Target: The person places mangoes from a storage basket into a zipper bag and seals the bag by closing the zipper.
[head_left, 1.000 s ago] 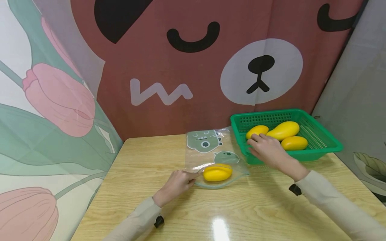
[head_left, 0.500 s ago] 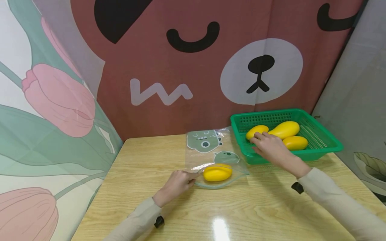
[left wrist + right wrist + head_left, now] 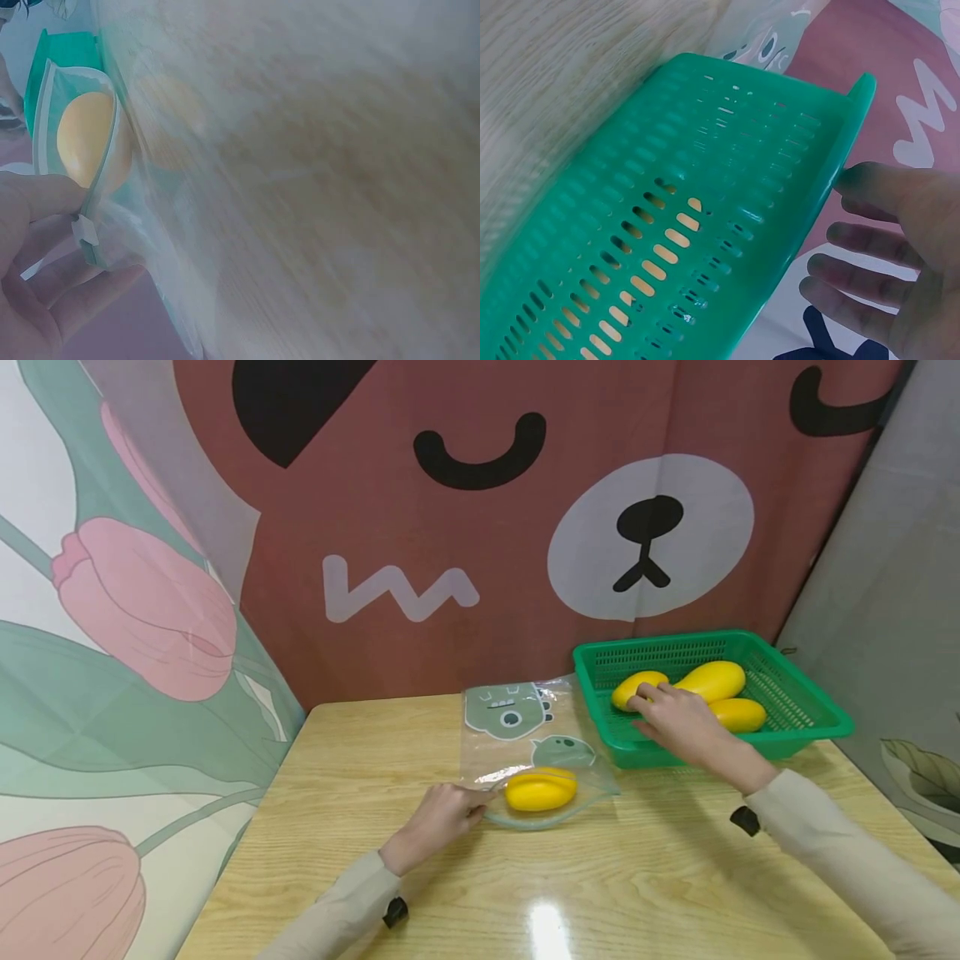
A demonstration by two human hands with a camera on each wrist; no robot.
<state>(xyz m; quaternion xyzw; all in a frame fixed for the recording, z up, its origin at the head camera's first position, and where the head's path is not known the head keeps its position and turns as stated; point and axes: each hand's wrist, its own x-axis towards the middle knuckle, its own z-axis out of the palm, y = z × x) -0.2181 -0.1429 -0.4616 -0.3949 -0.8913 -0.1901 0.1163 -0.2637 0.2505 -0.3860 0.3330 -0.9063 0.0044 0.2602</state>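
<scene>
My left hand (image 3: 442,817) pinches the left edge of the mouth of a clear zip bag (image 3: 480,760) printed with green cartoon figures. The bag lies flat on the table, and a yellow mango (image 3: 542,792) sits just inside its parted mouth. In the left wrist view, thumb and fingers hold the bag by its zip edge, with the mango (image 3: 86,139) behind. My right hand (image 3: 678,720) is over the near side of a green basket (image 3: 727,150), fingers loosely bent and holding nothing. Beside its fingertips lies one mango (image 3: 637,690); two more (image 3: 712,681) lie further right, partly hidden by the hand.
The basket stands at the back right of the wooden table (image 3: 360,760), its left wall close to the bag. A curtain with a bear print (image 3: 420,652) hangs right behind the table, and other printed cloths hang at both sides.
My right hand has drifted slightly to the right over the basket, away from its left wall. The left hand, bag and mangoes have stayed in place.
</scene>
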